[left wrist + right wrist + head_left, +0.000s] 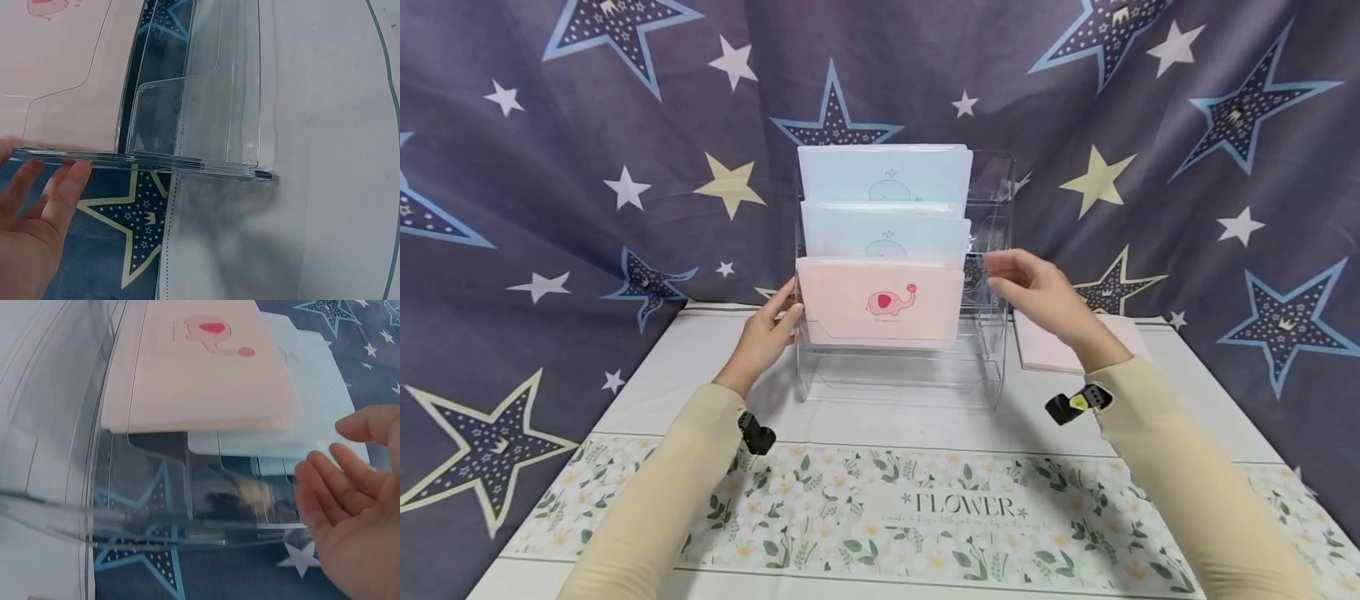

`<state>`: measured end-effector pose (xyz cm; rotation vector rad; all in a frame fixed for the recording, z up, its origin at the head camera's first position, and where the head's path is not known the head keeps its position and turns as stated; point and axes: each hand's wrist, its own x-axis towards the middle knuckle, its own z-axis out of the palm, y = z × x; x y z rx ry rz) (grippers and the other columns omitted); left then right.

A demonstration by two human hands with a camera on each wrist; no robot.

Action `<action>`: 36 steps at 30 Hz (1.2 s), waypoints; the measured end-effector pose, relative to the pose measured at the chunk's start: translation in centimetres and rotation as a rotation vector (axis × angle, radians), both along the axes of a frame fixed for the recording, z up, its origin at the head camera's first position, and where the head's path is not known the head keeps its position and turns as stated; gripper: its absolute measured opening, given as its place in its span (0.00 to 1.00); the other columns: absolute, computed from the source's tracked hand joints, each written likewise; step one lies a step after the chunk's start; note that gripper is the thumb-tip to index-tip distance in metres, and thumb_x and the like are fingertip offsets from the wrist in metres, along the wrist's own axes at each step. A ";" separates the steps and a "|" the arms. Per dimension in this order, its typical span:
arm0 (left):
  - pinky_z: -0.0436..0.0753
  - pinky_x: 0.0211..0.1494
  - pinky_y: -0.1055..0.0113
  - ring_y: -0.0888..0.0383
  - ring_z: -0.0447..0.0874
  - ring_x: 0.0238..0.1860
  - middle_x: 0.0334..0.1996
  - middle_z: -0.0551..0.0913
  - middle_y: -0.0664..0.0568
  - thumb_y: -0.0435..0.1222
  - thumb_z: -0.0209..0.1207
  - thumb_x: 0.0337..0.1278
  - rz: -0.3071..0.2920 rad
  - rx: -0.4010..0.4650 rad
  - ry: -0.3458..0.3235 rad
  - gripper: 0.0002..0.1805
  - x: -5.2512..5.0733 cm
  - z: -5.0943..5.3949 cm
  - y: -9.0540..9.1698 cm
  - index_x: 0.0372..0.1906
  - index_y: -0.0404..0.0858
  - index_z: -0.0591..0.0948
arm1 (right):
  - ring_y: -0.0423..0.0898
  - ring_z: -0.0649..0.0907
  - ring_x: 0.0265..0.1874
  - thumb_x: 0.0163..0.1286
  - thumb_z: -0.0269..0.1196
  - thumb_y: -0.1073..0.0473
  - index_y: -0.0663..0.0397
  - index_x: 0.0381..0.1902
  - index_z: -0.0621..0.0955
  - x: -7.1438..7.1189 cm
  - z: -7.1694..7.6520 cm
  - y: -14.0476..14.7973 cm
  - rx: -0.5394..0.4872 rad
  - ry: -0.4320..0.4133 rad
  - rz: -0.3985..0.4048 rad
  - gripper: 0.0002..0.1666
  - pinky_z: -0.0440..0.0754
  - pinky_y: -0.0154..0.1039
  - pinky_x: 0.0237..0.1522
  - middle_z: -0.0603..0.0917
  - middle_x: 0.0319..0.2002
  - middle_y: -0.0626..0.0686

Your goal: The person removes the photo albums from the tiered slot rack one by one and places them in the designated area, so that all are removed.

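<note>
A clear tiered rack (898, 392) stands upright, holding a pink elephant folder (835, 300) in front and blue whale folders (842, 175) in the tiers behind. My left hand (763, 337) touches the rack's left side panel; in the left wrist view the fingertips of that hand (37, 231) lie against the panel's edge, fingers extended. My right hand (1037, 292) is at the rack's right side, fingers loosely bent and holding nothing. In the right wrist view this hand (356, 500) is beside the blue folders (322, 394); whether it touches the rack, I cannot tell.
A pink book or pad (1045, 346) lies on the table right of the rack, partly behind my right forearm. A floral strip with the word FLOWER (962, 504) crosses the white table cover. Behind hangs a dark curtain (880, 50) with stars.
</note>
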<state>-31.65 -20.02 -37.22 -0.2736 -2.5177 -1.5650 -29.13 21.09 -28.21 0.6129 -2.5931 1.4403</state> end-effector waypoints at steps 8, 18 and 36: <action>0.84 0.58 0.48 0.38 0.76 0.63 0.69 0.69 0.39 0.47 0.49 0.79 -0.005 -0.009 0.016 0.31 -0.1 -0.1 0.0 0.80 0.59 0.57 | 0.55 0.73 0.66 0.76 0.61 0.57 0.57 0.71 0.71 -1.4 0.0 -1.9 -0.050 0.002 0.072 0.29 0.73 0.52 0.68 0.73 0.68 0.57; 0.85 0.57 0.52 0.38 0.76 0.62 0.69 0.70 0.39 0.46 0.49 0.79 -0.004 -0.008 0.018 0.31 0.1 -0.1 0.0 0.80 0.57 0.57 | 0.53 0.75 0.62 0.73 0.65 0.60 0.56 0.72 0.69 -2.7 -1.4 -3.2 -0.149 -0.122 0.065 0.33 0.74 0.50 0.66 0.75 0.64 0.59; 0.84 0.58 0.48 0.38 0.76 0.62 0.69 0.70 0.38 0.44 0.49 0.79 -0.006 -0.007 0.017 0.31 0.2 0.0 0.0 0.80 0.54 0.56 | 0.53 0.77 0.62 0.76 0.61 0.60 0.58 0.72 0.69 -3.5 -4.4 -4.4 -0.052 -0.214 0.112 0.30 0.76 0.52 0.65 0.79 0.61 0.61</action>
